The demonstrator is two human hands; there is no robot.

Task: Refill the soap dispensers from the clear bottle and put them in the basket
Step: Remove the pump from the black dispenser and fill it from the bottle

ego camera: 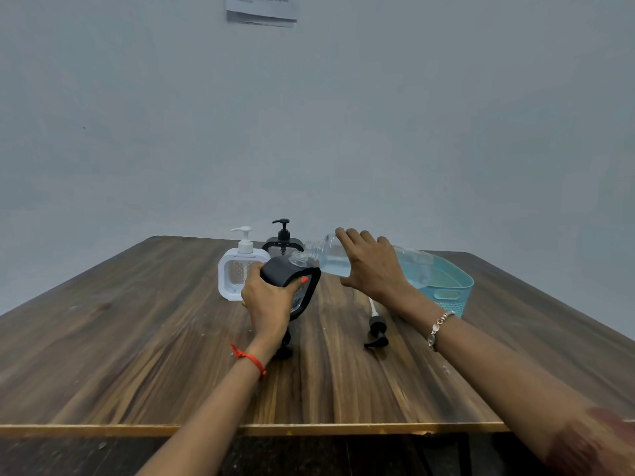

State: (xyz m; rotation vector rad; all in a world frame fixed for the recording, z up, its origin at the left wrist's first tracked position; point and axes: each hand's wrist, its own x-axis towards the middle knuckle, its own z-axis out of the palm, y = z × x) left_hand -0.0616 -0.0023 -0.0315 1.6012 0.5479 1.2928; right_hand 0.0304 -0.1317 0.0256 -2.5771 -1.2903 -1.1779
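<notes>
My left hand (269, 297) grips a black-framed soap dispenser (298, 286) with its pump off, tilted toward the right above the table. My right hand (372, 262) holds the clear bottle (328, 255) almost on its side, its open mouth just above the dispenser's neck. A black pump head (377, 333) with its white tube lies on the table below my right wrist. At the back stand a white dispenser (237, 269) and a second black dispenser (283, 240), both with pumps on. The teal basket (450, 286) sits to the right, partly behind the bottle.
The wooden table (137, 338) runs to a front edge near me, and a grey wall rises behind it. A small dark object (284, 352) lies on the table under my left wrist. Papers (261, 8) hang on the wall.
</notes>
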